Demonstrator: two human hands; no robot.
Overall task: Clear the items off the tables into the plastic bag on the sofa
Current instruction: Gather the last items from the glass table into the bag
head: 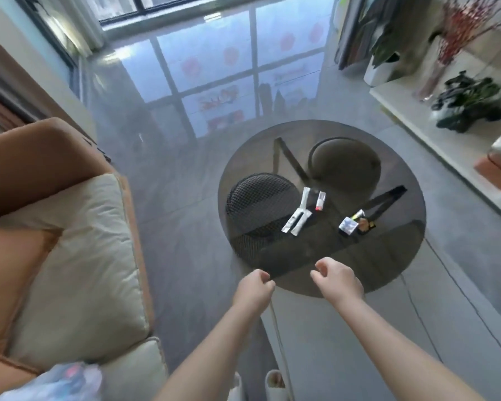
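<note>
Translucent plastic bag (55, 382), crumpled, with bluish and pink contents showing through: lies on the near end of the sofa, at the lower left corner of the scene.

Sofa (26, 175), orange-brown frame with cream seat cushions (81, 270): runs along the left side.

Round dark smoked-glass table (388, 261): stands to the right of the sofa, on grey floor tiles. On its top:
- two long white sachets (297, 219), side by side, left of centre;
- a third white sachet (305, 197), just beyond them;
- small white tube with a red end (320, 201), near the sachets on their right;
- small silvery-blue packet (348, 226), right of centre;
- a dark item with orange markings (365, 225), touching that packet; too blurred to tell more.

Left hand (253, 287): over the table's near edge, fingers curled in, holding nothing.

Right hand (340, 279): beside it, above the near rim, fingers loosely curled, empty.

White low shelf (434, 134), far right: carries potted plants (469, 105) and a vase of red twigs (434, 73).
</note>
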